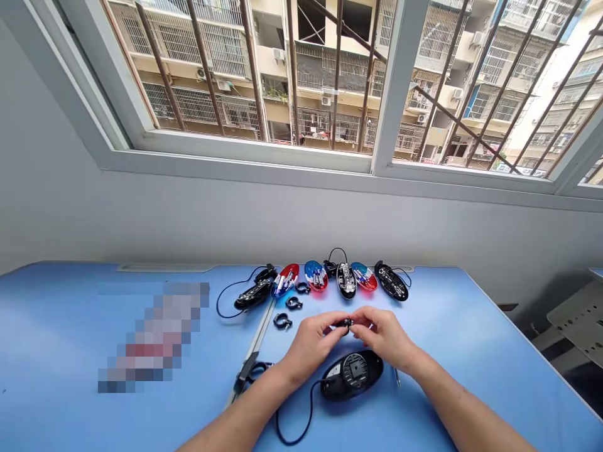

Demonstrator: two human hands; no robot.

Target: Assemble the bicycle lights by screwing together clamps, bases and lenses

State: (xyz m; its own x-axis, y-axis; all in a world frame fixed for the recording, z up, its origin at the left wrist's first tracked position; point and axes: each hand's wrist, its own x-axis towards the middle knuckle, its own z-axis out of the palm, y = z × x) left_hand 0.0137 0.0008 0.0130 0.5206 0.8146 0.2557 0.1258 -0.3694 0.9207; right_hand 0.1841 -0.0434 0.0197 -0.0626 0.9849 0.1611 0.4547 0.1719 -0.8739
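My left hand (306, 348) pinches a small black clamp-like part (346, 324) between thumb and fingers, above the middle of the table. From the other side, the fingertips of my right hand (389, 339) close on the same part; its details are mostly covered by fingers. Just below the hands lies a black oval light housing (351, 376) with a round ribbed disc on its upper face and a cable (311, 408) curling off to the left. Beside my right wrist, a thin metal shaft (397, 377) shows, partly hidden. Three black ring clamps (282, 321) lie left of the hands.
Along the back sit red-and-blue lens covers (316, 276) holding small parts, and open black housings (347, 280) with cables. A metal rail (261, 333) with a black bracket (245, 373) crosses the blue table (211, 408). Behind are a wall and barred windows. A blurred patch covers the left.
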